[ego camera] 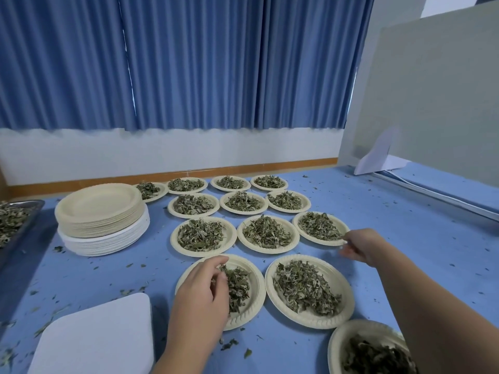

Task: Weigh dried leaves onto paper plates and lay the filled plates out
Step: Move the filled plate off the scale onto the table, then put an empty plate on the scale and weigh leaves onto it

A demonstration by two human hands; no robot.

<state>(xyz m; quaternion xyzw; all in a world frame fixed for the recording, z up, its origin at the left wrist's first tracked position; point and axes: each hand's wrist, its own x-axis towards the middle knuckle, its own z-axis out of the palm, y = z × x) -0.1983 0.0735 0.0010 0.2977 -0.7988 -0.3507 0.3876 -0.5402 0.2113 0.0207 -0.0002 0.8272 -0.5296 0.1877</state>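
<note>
Several cream paper plates heaped with dried green leaves lie in rows on the blue table. My left hand (204, 286) rests over the near-left plate (253, 306), its fingers pinching into the leaves (237, 288) on it. My right hand (359, 245) reaches to the right-hand plate of the row behind (320, 228) and pinches its near rim. Between my arms sits another filled plate (310, 318). One more filled plate (372, 346) lies at the bottom right, partly hidden under my right forearm.
A tall stack of unused paper plates (101, 218) stands at the left. A metal tray of loose leaves (16, 220) sits at the far left edge. A white scale platform (94, 336) lies at the near left. A grey board (432, 103) stands on the right. Leaf crumbs are scattered about.
</note>
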